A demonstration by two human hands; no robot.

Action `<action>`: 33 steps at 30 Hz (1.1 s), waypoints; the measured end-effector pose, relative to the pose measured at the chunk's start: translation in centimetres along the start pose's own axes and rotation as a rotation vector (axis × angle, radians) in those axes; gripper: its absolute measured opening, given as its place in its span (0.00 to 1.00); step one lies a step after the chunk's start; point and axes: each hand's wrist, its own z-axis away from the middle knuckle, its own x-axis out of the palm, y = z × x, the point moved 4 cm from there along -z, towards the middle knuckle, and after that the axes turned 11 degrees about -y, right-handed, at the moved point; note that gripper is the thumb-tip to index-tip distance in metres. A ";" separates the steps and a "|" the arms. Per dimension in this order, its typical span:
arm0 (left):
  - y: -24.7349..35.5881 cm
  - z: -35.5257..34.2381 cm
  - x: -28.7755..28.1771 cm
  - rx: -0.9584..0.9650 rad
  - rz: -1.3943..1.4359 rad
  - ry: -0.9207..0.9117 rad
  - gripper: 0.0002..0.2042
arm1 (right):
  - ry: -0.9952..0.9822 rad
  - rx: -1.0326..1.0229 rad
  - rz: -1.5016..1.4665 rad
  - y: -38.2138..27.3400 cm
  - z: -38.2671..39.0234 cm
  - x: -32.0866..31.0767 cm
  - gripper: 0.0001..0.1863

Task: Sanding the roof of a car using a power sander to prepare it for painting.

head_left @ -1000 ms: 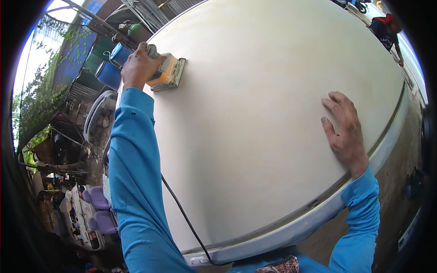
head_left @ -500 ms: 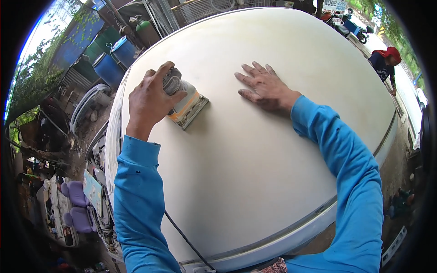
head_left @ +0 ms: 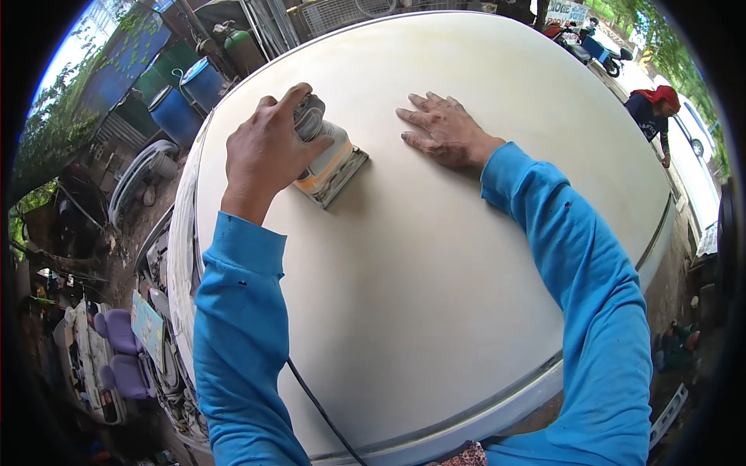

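My left hand (head_left: 268, 147) is wrapped round the top of a sheet sander (head_left: 332, 159), grey and white with an orange band. Its flat pad rests on a broad cream-white vehicle roof (head_left: 404, 295). The palm hides part of the tool's body. My right hand (head_left: 449, 130) lies on the same roof to the right of the sander, fingers stretched and slightly spread, holding nothing. A black power cord (head_left: 320, 405) runs from under my left forearm across the near edge of the roof.
Blue drums (head_left: 175, 115) and a green gas cylinder (head_left: 242, 51) stand beyond the left side. Purple seats (head_left: 128, 377) are at lower left. On the right, a person in a red head covering (head_left: 660, 97) bends beside the roof. A motorcycle (head_left: 594, 50) is parked farther back.
The sander has slid a little to the right and away from me under my left hand. My right hand has shifted slightly left and farther away, still flat on the roof.
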 end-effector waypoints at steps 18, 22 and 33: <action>1.9 1.7 -1.8 -0.018 -0.120 -0.056 0.43 | 0.167 -0.037 -0.169 -9.7 26.2 1.6 0.32; 2.0 1.8 -1.8 -0.066 -0.171 -0.067 0.44 | 0.181 -0.048 -0.156 -10.4 28.4 2.0 0.32; 1.8 1.9 -2.3 -0.033 -0.182 -0.054 0.45 | 0.178 -0.046 -0.134 -11.1 28.0 1.5 0.32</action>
